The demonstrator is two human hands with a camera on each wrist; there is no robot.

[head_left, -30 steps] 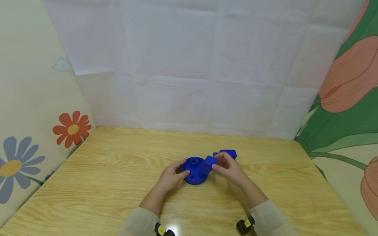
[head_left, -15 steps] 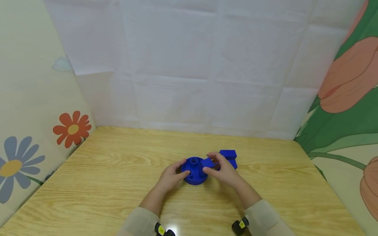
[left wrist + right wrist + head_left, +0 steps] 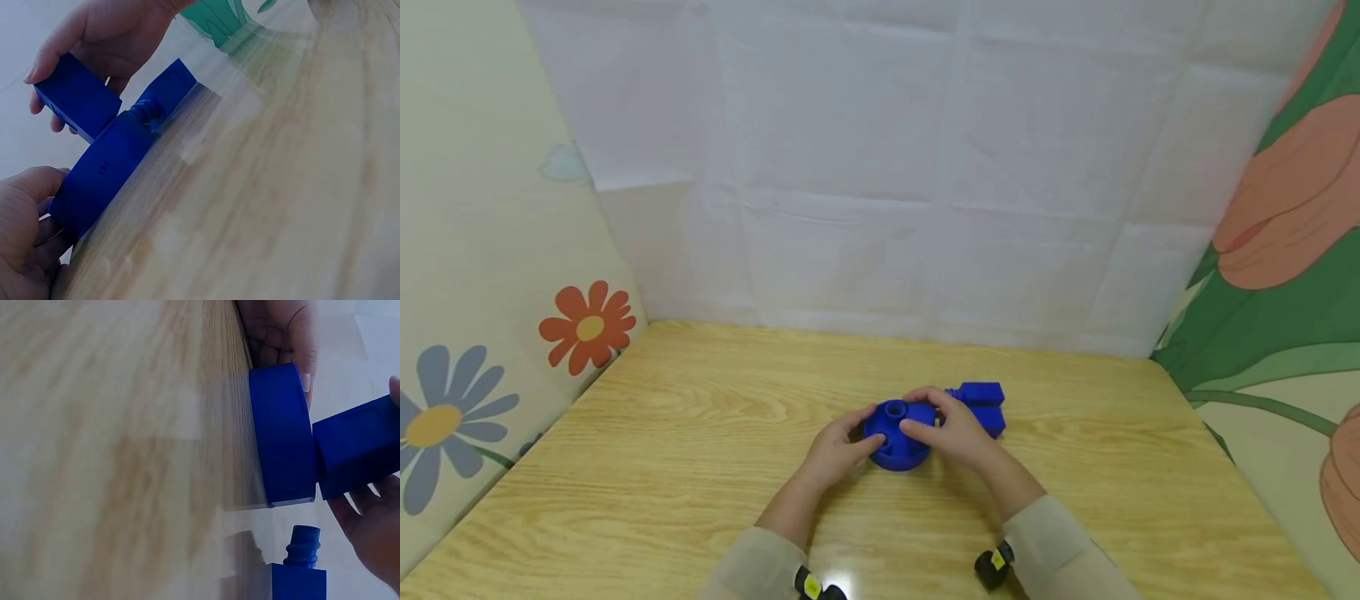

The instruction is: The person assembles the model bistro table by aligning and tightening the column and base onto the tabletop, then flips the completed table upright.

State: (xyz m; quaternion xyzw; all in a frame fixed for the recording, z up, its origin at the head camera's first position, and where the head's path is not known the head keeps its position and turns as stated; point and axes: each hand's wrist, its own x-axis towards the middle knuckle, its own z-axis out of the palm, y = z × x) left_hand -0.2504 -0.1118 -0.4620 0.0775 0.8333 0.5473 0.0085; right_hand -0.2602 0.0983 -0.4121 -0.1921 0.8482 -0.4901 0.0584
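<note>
On the yellow wood-grain surface (image 3: pixel 700 500), the left hand (image 3: pixel 835 454) pinches a round blue dish (image 3: pixel 282 434). The right hand (image 3: pixel 958 433) grips a boxy blue block (image 3: pixel 359 447) at its top. Two other blue blocks (image 3: pixel 988 411) lie near.

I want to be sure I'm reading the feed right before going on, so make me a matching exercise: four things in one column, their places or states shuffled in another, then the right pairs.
Column one
1. Left hand
2. Right hand
3. Piece with a ridged peg
4. Red flower

Column two
A. Lies on the table, held by neither hand
B. Holds a blue block at the open side of the round base
C. Has a yellow centre
D. Grips the round base by its rim

Right pairs: 1-D, 2-B, 3-A, 4-C
</note>
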